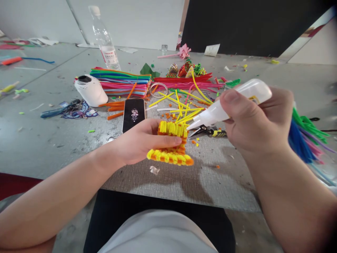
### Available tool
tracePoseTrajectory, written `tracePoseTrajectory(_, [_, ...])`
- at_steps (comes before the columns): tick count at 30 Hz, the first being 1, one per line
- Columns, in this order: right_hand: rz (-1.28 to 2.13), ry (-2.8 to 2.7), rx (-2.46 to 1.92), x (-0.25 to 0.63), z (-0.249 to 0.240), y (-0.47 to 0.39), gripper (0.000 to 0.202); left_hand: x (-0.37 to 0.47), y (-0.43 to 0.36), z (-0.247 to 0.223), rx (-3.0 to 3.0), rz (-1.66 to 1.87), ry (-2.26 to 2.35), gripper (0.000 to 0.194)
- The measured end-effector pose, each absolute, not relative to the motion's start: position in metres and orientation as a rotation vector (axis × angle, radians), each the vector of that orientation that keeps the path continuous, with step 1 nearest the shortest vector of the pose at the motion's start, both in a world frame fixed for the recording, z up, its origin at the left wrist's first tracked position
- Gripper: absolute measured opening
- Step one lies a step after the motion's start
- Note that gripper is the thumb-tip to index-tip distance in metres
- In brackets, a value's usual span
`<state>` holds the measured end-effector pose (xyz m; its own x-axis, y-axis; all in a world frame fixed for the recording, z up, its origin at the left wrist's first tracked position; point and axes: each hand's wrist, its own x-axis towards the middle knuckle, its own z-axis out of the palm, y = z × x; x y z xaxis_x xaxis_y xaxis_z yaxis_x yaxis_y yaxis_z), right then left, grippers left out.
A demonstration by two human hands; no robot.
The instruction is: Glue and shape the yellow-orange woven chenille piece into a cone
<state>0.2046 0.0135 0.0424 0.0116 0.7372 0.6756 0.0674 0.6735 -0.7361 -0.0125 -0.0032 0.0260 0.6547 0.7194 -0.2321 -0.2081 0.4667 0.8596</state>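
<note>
My left hand (142,142) grips a yellow and orange pipe-cleaner craft piece (171,158), thumb laid across its middle. The piece has a ridged yellow top and a wider yellow-orange strip along its bottom. Wrapped in my right hand (259,117) is a white squeeze glue bottle (252,92), tilted down to the left. Its pointed nozzle meets or nearly meets the top right corner of the craft piece; I cannot tell whether they touch. Just behind that corner lie pliers or snips (210,131) with black and yellow handles. Most of my left fingers are hidden behind the piece.
A phone (133,114), a white bottle-shaped container (91,90) and a clear plastic bottle (106,44) stand or lie beyond my left hand. Bundled coloured pipe cleaners (123,82), loose yellow stems (181,105) and a tape ring (158,90) cover the middle. More stems (302,137) lie at right.
</note>
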Motion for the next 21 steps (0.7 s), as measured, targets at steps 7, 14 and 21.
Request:
tracePoseTrajectory(7, [0.472, -1.567, -0.677, 0.2062, 0.0387, 0.0141, 0.033, -0.0119, -0.0044, 0.0219, 0.922, 0.664, 0.597, 0.012])
tracePoseTrajectory(14, [0.424, -1.616, -0.647, 0.2058, 0.0389, 0.0132, 0.036, -0.0109, -0.0033, 0.0222, 0.936, 0.688, 0.6, 0.014])
tracePoseTrajectory(21, [0.388, -1.687, -0.642, 0.2052, 0.0446, 0.0075, 0.032, -0.0109, -0.004, 0.0212, 0.918, 0.724, 0.558, 0.019])
